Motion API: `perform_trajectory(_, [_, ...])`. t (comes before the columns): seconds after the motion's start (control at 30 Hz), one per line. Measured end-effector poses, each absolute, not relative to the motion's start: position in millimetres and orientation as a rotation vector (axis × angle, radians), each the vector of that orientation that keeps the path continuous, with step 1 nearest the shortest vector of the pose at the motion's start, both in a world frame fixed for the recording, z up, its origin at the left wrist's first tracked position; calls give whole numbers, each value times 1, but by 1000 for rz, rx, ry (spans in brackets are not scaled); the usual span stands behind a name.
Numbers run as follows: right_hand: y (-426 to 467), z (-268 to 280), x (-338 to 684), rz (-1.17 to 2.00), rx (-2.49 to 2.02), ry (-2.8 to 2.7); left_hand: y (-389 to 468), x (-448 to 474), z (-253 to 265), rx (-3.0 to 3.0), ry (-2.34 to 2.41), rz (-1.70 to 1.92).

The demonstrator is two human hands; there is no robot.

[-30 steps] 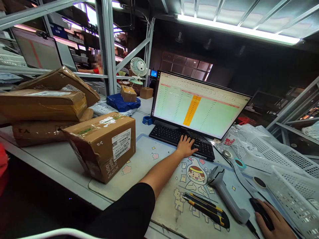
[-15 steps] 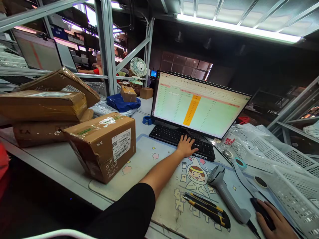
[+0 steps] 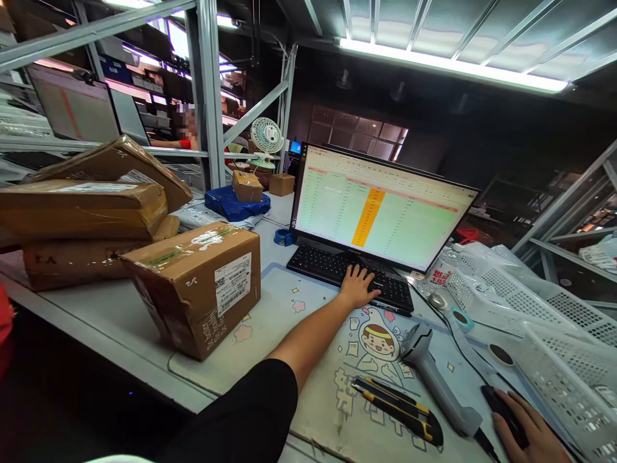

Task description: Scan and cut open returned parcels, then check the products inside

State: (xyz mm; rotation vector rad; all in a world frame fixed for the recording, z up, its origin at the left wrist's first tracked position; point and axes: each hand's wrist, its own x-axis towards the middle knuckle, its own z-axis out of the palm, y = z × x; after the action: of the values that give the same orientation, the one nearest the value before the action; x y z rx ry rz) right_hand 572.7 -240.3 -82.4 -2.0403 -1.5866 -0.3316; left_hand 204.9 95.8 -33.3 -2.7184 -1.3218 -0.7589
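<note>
My left hand (image 3: 355, 289) rests with fingers spread on the right part of a black keyboard (image 3: 315, 263). At the lower right my right hand (image 3: 537, 432) is wrapped over a black computer mouse (image 3: 502, 411). Behind the keyboard stands a monitor (image 3: 328, 209) displaying a spreadsheet with an orange column. A grey barcode scanner (image 3: 441, 384) lies on the printed desk mat (image 3: 277, 321), left of the mouse. Two black-and-yellow utility knives (image 3: 398, 411) lie side by side nearer to me. Left of the mat's middle, a taped cardboard box (image 3: 200, 283) with a white label overlaps the mat's edge.
More cardboard boxes (image 3: 81, 209) are stacked at the left. A blue plastic parcel (image 3: 236, 204), a small fan (image 3: 267, 136) and a blue tape roll (image 3: 283, 237) sit farther back. White perforated baskets (image 3: 569, 379) line the right side. Beyond the metal frame (image 3: 209, 96) is another person.
The view has shifted slightly. Both hands stay where they were, the left on the keyboard and the right on the mouse. The spreadsheet looks the same.
</note>
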Motion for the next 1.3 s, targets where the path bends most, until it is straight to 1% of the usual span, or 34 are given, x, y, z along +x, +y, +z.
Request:
perform_trajectory(0.17, [-239, -83, 571, -322, -2054, -1592, 94, 206, -32, -2701, -1328, -796])
perform_trajectory(0.33, [-238, -84, 568, -330, -2075, -1598, 96, 187, -17, -2638, -1424, -854])
perform_trajectory(0.5, [-234, -94, 579, -359, -2059, -1631, 102, 103, -7, -2483, -1668, -827])
perform_trajectory(0.6, [-232, -101, 586, -362, -2046, -1630, 96, 46, -12, -2400, -1810, -750])
perform_trajectory(0.7, [-229, -106, 589, -357, -2037, -1598, 88, 13, -19, -2385, -1885, -675])
perform_trajectory(0.9, [-227, -105, 587, -354, -2008, -1566, 86, 12, -22, -2394, -1888, -673])
perform_trajectory(1.13, [-231, -91, 576, -339, -2061, -1557, 76, 10, -18, -2429, -1867, -724])
perform_trajectory(1.2, [-232, -88, 574, -329, -2083, -1556, 70, 12, -9, -2429, -1858, -758])
perform_trajectory(1.3, [-230, -90, 574, -333, -2084, -1565, 45, 23, 21, -2465, -1746, -836])
